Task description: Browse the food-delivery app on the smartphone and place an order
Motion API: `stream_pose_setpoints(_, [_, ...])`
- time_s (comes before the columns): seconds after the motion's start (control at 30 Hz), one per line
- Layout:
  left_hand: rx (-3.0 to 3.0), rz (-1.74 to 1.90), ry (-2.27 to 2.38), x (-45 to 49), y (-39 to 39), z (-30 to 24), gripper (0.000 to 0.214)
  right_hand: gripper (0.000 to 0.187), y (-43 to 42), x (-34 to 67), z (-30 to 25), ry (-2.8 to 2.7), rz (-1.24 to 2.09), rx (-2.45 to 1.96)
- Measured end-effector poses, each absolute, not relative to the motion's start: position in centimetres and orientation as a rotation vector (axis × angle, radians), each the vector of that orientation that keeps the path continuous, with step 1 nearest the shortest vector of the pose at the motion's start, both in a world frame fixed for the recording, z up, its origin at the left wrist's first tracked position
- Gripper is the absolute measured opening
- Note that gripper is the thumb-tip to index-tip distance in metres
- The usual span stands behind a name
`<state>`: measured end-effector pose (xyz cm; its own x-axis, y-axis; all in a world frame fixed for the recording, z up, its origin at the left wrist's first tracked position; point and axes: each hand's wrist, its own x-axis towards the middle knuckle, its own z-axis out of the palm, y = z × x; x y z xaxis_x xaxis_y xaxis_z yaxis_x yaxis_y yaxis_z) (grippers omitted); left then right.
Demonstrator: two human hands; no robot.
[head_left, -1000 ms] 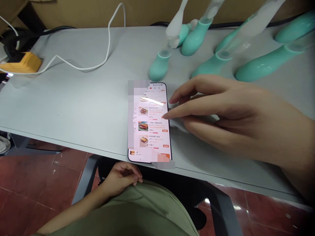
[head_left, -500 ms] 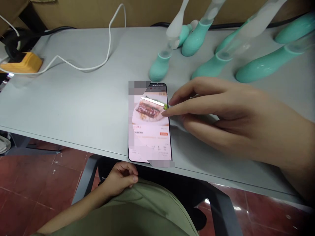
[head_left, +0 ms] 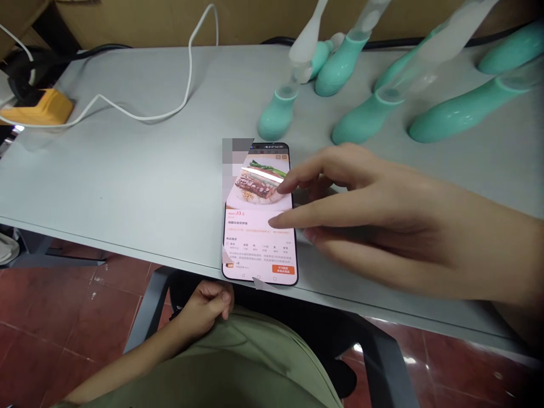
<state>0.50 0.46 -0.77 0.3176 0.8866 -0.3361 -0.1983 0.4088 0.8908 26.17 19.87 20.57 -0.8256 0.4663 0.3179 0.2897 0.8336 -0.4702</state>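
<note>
A smartphone (head_left: 259,238) lies face up near the front edge of the desk, its lit screen showing a picture of a meat dish with greens above lines of text. Blurred blocks cover its upper left part. My right hand (head_left: 382,221) reaches over it from the right, holding nothing, fingers apart. Two fingertips are over the screen, one at the picture and one at the text below; whether they touch the glass I cannot tell. My left hand (head_left: 211,303) rests in my lap below the desk edge, fingers curled in with the thumb against them and nothing visible inside.
Several teal squeeze bottles with clear necks, such as one bottle (head_left: 276,119) just behind the phone, stand at the back right of the grey desk (head_left: 140,170). A white cable (head_left: 187,85) runs left to a yellow power block (head_left: 42,107). Chair armrests flank my lap.
My right hand's fingers have spread and shifted, one fingertip now lower on the screen. The page's text and an orange button have become clearer. My left fingers have curled in more.
</note>
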Motion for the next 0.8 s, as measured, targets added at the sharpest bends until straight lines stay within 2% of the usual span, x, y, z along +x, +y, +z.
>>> stream_pose_setpoints(0.17, [0.81,0.911,0.933,0.5,0.8,-0.9,0.06,0.037,20.1,26.2,20.5,-2.62,0.577,-0.531])
stream_pose_setpoints(0.4, [0.817,0.863,0.976,0.5,1.7,-0.3,0.057,0.057,18.8,25.5,20.6,-2.789,0.63,-0.357])
stream_pose_setpoints(0.6, [0.779,0.862,0.976,0.6,1.5,-0.5,0.052,0.057,18.5,25.6,20.3,-2.736,0.592,-0.39])
stream_pose_setpoints(0.8, [0.781,0.848,0.976,0.6,0.9,-0.2,0.053,0.038,19.2,25.9,20.4,-2.606,0.502,-0.639])
